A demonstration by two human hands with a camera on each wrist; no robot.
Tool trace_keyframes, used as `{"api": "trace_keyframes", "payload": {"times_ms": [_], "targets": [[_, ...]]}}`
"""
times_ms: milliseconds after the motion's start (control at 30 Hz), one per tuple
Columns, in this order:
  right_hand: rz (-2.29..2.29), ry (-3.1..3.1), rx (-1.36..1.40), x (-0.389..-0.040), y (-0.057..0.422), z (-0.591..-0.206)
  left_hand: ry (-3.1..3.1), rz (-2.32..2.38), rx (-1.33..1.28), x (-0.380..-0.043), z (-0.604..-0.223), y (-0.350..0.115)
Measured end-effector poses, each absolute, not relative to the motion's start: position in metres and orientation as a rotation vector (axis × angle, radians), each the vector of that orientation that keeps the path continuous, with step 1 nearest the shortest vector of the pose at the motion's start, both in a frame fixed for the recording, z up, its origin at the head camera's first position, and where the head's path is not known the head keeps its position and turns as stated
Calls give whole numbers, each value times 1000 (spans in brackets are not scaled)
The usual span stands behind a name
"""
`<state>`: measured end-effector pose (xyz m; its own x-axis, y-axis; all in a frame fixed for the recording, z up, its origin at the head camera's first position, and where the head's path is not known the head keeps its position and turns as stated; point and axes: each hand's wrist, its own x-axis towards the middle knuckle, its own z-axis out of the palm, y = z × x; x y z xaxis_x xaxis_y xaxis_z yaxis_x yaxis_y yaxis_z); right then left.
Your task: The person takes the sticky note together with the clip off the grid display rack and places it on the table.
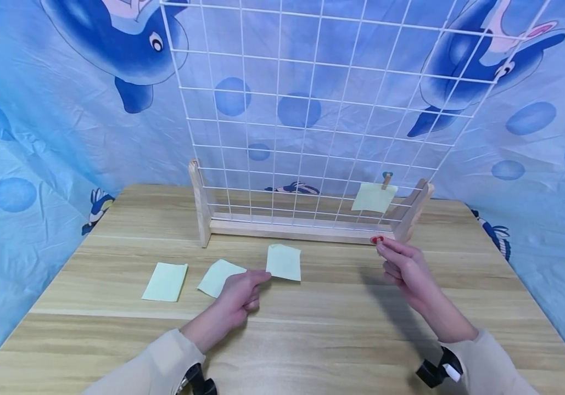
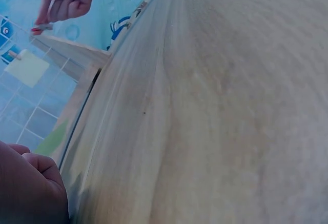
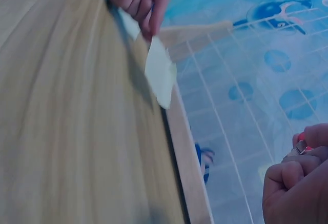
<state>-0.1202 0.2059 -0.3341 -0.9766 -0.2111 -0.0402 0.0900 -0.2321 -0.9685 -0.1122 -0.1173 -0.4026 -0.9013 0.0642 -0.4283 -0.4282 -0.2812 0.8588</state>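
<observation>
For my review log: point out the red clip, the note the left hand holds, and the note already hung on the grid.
red clip [image 1: 377, 240], head view, its red end.
held note [image 1: 284, 262], head view, sheet's middle.
hung note [image 1: 374, 198], head view, sheet's middle.

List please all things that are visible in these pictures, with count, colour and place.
notes: four, pale green; two flat on the table at left, one lifted by the left hand, one clipped low right on the grid.
grid: one, white wire, upright in the stand.
stand: one, light wood, at the back of the table.
pegs: one wooden, on the grid holding a note; one red, in the right hand.
table: one, light wood.
cloth: one, blue with dolphins, behind and at both sides.
left hand: pinches a note's edge.
right hand: pinches the red peg.
</observation>
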Motion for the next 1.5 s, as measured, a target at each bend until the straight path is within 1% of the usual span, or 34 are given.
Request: {"api": "trace_keyframes", "payload": {"times_ms": [167, 333, 433, 533, 700, 867, 1033, 1500], "targets": [[-2150, 2114, -104, -111, 225, -345, 1658, 2237, -456, -110, -402, -118], [-1730, 2525, -63, -100, 244, -354, 1667, 2225, -477, -109, -401, -118], [-1497, 2711, -103, -94, 253, -357, 1667, 2226, -497, -108, -400, -118], [-1364, 2807, -158, -88, 260, -359, 1656, 2226, -517, -106, -398, -119], [-1242, 2881, -214, -81, 270, -365, 1661, 2200, -528, -103, -397, -123], [-1197, 2867, -145, -73, 281, -373, 1692, 2158, -549, -99, -396, -128], [-1139, 2844, -100, -64, 291, -380, 1685, 2116, -495, -93, -394, -130], [-957, 2931, -148, -57, 299, -395, 1663, 2060, -365, -87, -397, -135]]}}
